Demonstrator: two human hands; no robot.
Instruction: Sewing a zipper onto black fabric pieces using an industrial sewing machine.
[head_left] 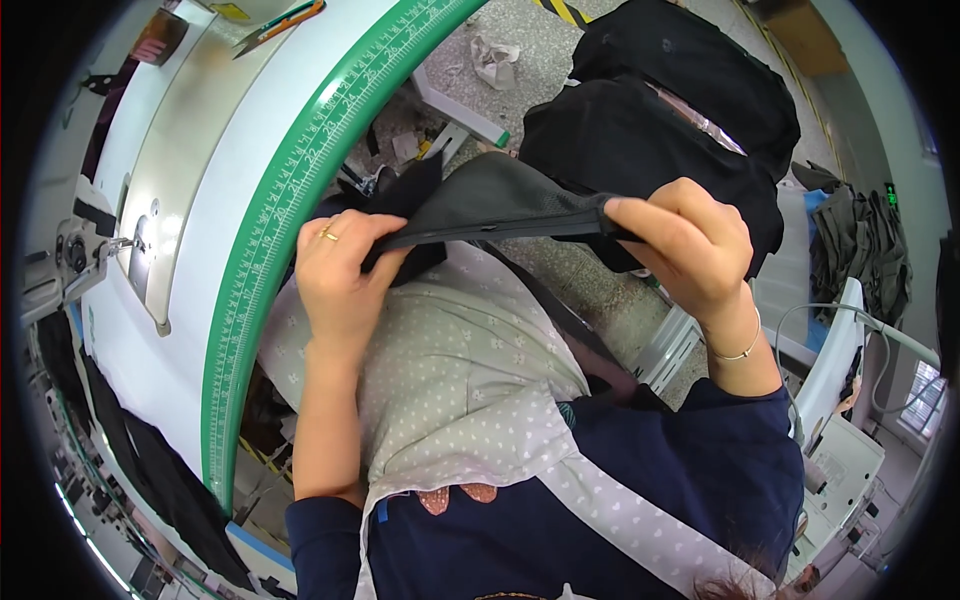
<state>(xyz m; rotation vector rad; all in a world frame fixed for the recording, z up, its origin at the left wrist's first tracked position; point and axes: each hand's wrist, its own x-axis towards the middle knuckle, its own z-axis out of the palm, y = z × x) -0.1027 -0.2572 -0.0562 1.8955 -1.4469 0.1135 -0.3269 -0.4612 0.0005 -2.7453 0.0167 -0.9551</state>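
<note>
Head view: black fabric [490, 190] pinched at 9 o'clock by left hand [343, 268], at 3 o'clock by right hand [695, 240]; edge [540, 226] could be distorted by uneven pulling.

The held cloth [490, 195] looks thin and matt, with a finely grained weave and a smoother folded edge. The apron [470, 350] is soft, dull fabric with creases; the shirt [650, 450] is smoother matt cloth. The tabletop [235, 180] appears hard and smooth with a low sheen, and the ruler strip [290, 185] along its rim resembles glossy plastic, catching bright glare. The plate [180, 160] set into the table is polished metal. A ring [328, 233] and a bracelet [740, 353] are shiny metal. The floor [555, 60] looks stone-like and speckled; a crumpled scrap [494, 62] could be paper or plastic, and the box [800, 35] resembles matt cardboard
</note>
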